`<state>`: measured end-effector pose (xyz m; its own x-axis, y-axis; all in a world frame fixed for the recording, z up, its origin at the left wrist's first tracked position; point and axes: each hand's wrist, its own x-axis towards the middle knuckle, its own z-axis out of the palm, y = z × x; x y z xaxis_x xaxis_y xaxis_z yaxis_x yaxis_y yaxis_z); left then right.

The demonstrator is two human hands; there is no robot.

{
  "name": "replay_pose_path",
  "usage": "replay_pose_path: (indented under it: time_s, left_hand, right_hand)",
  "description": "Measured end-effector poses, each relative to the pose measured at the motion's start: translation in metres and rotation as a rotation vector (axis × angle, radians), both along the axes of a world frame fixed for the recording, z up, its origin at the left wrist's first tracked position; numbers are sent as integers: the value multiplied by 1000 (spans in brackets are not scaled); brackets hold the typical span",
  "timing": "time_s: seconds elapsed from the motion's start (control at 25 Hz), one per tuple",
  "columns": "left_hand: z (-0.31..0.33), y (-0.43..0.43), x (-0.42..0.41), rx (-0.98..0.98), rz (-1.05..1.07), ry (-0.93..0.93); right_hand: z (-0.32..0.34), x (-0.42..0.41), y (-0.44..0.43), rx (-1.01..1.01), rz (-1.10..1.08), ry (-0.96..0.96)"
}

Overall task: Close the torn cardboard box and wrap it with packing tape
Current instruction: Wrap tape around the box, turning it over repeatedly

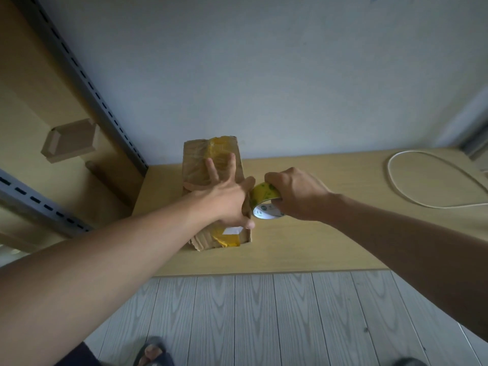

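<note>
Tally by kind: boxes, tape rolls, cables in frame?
cardboard boxes: 2 (torn box on the desk, small box at left)
tape roll: 1, gripped by the right hand
white cable: 1
Total: 4

We have our left grip (pixel 224 196) spread flat on top of the torn cardboard box (pixel 195 165), fingers straight, pressing down. Our right grip (pixel 298 194) curls round the yellow tape roll (pixel 264 200), right against the box's right edge. The box sits on the wooden worktop (pixel 317 247), with a white cable (pixel 427 186) looped well off to the right.
</note>
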<state>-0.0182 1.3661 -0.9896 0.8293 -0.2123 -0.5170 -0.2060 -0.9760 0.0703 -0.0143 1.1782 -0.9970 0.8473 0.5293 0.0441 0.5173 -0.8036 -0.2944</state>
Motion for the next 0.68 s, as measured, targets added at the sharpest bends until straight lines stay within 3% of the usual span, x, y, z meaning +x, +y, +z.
replay_pose_path:
  time_s: [0.12,0.32,0.48,0.68]
  left_hand:
    - [12,-11,-12,0,-41,-71]
    - [-6,11,-21,-261,-140,-268]
    - [-25,62,-32,-570,-122,-441]
    - [-34,109,-45,-900,25,-539]
  right_hand:
    - [5,3,-12,3,6,-62]
    - [16,-5,-18,164,93,-275]
    - [27,-8,16,371,28,-123]
    - [30,-11,83,434,171,17]
